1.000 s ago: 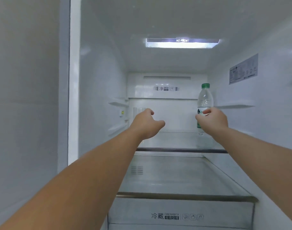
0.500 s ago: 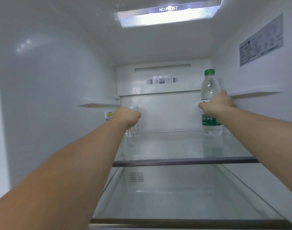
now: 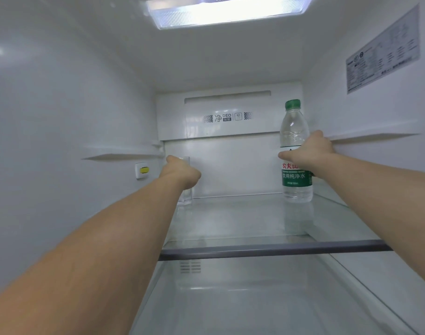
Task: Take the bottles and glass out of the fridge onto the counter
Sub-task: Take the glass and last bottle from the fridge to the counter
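Inside the open fridge, a clear water bottle (image 3: 296, 184) with a green cap and green label stands upright at the back right of the upper glass shelf (image 3: 243, 218). My right hand (image 3: 308, 153) is wrapped around its middle. A clear drinking glass (image 3: 186, 198) stands at the back left of the same shelf, mostly hidden behind my left hand (image 3: 182, 172), whose fingers are closed around it. Only the glass's rim and base show.
The shelf's dark front rail (image 3: 274, 250) runs across under both forearms. A lower glass shelf (image 3: 255, 298) lies below. White side walls close in left and right, with ledges (image 3: 366, 137) at hand height. A ceiling lamp (image 3: 228, 10) shines overhead.
The view has moved deeper into the fridge. My left hand has settled around the glass and my right hand has closed tighter on the bottle's middle.
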{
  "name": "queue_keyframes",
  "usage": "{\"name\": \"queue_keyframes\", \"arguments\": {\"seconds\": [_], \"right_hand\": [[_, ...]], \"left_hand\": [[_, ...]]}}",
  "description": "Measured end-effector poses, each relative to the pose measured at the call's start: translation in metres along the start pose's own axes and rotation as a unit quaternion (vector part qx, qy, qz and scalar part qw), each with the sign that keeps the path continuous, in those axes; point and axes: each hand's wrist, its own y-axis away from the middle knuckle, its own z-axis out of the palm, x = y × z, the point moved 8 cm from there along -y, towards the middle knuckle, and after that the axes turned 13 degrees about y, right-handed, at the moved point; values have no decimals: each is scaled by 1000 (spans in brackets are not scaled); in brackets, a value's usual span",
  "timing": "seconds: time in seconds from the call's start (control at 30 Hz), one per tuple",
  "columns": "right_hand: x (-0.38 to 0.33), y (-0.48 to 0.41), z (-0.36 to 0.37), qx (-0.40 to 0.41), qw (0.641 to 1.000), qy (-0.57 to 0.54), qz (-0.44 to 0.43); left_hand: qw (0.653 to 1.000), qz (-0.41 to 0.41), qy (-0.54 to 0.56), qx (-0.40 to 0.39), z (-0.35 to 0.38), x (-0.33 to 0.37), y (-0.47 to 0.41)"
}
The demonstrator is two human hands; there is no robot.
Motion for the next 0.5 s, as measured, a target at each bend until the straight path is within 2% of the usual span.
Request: {"name": "queue_keyframes", "arguments": {"seconds": [0.33, 0.5], "right_hand": [[-61, 33, 40, -99, 988, -75, -89], [-89, 45, 66, -100, 985, -72, -121]], "left_hand": [[999, -8, -11, 29, -6, -9, -23], [1000, -15, 1, 26, -6, -15, -29]]}}
